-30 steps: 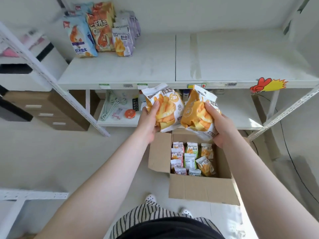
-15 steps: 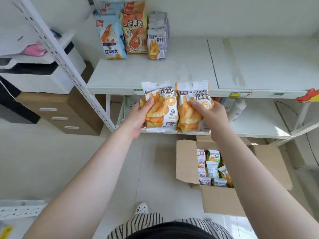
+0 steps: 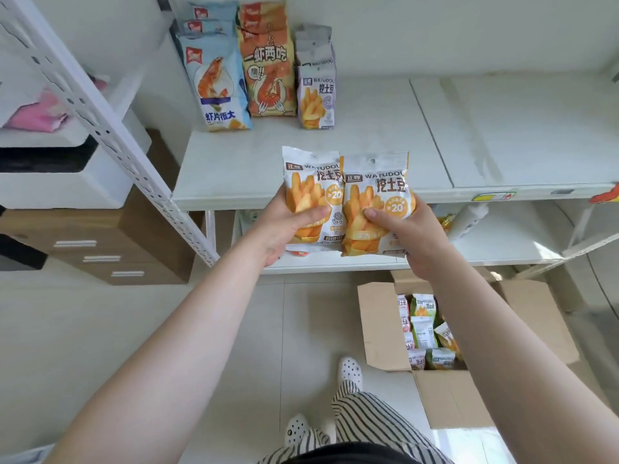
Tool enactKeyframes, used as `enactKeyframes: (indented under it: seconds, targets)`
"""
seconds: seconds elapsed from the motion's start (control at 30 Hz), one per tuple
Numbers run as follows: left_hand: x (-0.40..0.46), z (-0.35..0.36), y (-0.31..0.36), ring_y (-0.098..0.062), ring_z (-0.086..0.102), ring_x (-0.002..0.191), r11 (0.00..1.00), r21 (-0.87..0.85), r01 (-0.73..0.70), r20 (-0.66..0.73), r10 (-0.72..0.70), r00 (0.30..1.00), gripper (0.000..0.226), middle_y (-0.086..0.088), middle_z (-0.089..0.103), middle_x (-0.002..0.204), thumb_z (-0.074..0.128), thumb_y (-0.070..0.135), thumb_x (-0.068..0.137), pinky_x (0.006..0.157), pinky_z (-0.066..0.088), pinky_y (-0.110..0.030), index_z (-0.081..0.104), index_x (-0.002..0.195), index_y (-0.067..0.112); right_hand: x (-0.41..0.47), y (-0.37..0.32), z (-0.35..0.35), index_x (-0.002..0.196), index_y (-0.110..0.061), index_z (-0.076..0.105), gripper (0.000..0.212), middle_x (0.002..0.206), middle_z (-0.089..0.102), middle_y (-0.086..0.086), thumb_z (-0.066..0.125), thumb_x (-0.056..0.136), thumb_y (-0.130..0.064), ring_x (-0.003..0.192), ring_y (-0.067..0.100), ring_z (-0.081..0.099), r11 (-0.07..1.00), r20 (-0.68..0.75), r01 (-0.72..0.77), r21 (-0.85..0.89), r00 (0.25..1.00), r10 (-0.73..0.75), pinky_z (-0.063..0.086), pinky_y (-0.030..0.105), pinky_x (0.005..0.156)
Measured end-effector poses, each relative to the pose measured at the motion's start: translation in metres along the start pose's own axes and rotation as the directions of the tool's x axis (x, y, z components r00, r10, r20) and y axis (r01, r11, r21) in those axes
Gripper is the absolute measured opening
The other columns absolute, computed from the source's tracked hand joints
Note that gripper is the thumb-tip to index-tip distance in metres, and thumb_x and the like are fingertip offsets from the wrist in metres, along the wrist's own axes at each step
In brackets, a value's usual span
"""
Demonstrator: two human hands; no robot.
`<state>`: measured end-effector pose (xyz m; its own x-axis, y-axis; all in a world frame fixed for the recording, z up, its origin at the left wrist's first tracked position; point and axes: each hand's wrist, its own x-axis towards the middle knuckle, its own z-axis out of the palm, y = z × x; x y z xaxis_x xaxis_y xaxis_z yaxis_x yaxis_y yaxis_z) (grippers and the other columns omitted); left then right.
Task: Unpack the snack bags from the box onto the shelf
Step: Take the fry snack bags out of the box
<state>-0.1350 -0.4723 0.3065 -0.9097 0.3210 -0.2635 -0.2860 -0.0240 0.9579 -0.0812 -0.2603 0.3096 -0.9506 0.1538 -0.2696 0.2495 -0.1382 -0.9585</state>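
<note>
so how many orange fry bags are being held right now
2: one orange fry bag in the left hand, one in the right hand, side by side, edges overlapping, before the shelf.

White shelf (image 3: 368, 155) with snack bags at its back left.
A blue bag (image 3: 219, 85), an orange bag (image 3: 269, 70) and a purple bag (image 3: 316, 85) stand upright, side by side, in the upper centre of the frame.

Both arms reach forward, side by side; left hand (image 3: 283, 226) and right hand (image 3: 407, 229) each grip a bag, thumbs in front.
</note>
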Motion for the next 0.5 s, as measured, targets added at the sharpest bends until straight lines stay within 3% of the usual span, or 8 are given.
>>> enactKeyframes:
  seconds: [0.13, 0.27, 0.37, 0.5]
  targets:
    - [0.050, 0.009, 0.004, -0.017, 0.061, 0.113, 1.000, 0.010, 0.020, 0.032, -0.020, 0.999, 0.039, 0.006, 0.066, 0.113, 0.072, 0.012, 0.082, 0.105, 0.042, -0.050, 0.055, 0.114, 0.028, 0.040, -0.008, -0.020, 0.124, -0.009, 0.059, 0.082, 0.112, 0.072, 0.012, 0.092, 0.052, -0.032, 0.102, 0.029, 0.071, 1.000, -0.024, 0.015, 0.020, 1.000, -0.014, 0.056, 0.051, 0.089]
    - [0.108, 0.019, 0.015, -0.015, 0.060, 0.115, 0.998, 0.064, -0.007, 0.064, 0.003, 0.998, 0.045, 0.003, 0.062, 0.125, 0.068, 0.020, 0.087, 0.093, 0.051, -0.029, 0.051, 0.128, 0.021, 0.092, -0.015, -0.039, 0.120, -0.009, 0.059, 0.077, 0.109, 0.073, 0.013, 0.094, 0.054, -0.026, 0.099, 0.030, 0.072, 0.999, -0.058, 0.023, 0.045, 0.998, -0.021, 0.058, 0.050, 0.086]
    - [0.151, 0.022, 0.024, -0.016, 0.061, 0.115, 0.992, 0.120, -0.032, 0.066, 0.024, 0.998, 0.048, -0.001, 0.062, 0.127, 0.067, 0.019, 0.088, 0.095, 0.049, -0.030, 0.049, 0.132, 0.018, 0.135, -0.020, -0.051, 0.115, -0.012, 0.061, 0.068, 0.106, 0.073, 0.012, 0.092, 0.055, -0.026, 0.097, 0.032, 0.072, 0.998, -0.078, 0.026, 0.049, 0.997, -0.022, 0.058, 0.053, 0.084]
    - [0.195, 0.024, 0.029, -0.011, 0.063, 0.104, 0.983, 0.142, -0.120, -0.129, 0.138, 0.982, 0.045, 0.001, 0.066, 0.116, 0.069, 0.008, 0.085, 0.090, 0.049, -0.026, 0.052, 0.125, 0.017, 0.179, -0.030, -0.066, 0.110, -0.013, 0.065, 0.056, 0.102, 0.075, 0.009, 0.089, 0.060, -0.021, 0.094, 0.028, 0.073, 0.997, -0.062, 0.031, 0.073, 0.998, -0.027, 0.058, 0.048, 0.085]
